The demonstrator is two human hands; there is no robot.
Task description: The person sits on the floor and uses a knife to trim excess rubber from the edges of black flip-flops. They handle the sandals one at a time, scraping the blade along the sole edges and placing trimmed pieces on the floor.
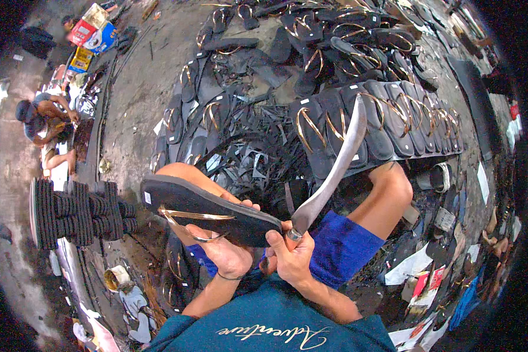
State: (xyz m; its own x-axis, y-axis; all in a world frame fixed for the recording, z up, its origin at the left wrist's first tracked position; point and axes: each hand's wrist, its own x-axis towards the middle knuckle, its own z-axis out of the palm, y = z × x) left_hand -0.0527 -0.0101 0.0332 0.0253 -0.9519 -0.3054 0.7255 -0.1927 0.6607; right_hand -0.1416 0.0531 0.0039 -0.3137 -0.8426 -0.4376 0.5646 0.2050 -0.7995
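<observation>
A black flip-flop [217, 206] with shiny gold straps lies across my lap, its toe end pointing left. My left hand [227, 252] is wrapped round it from below, and fingertips show over the far edge of the sole. A long curved knife [341, 158] with a grey metal blade rises up and to the right from my right hand [293, 258]. Those fingers are closed round its handle, most of which is hidden. My right thumb and fingertips touch the heel end of the flip-flop.
Finished-looking flip-flops [387, 117] stand in a row beyond my right knee, with a jumbled pile behind. Black offcuts [261, 138] cover the floor between my legs. Stacked dark soles [79, 214] stand at left. Another person [46, 120] sits farther left. A tin can [118, 277] stands near my left side.
</observation>
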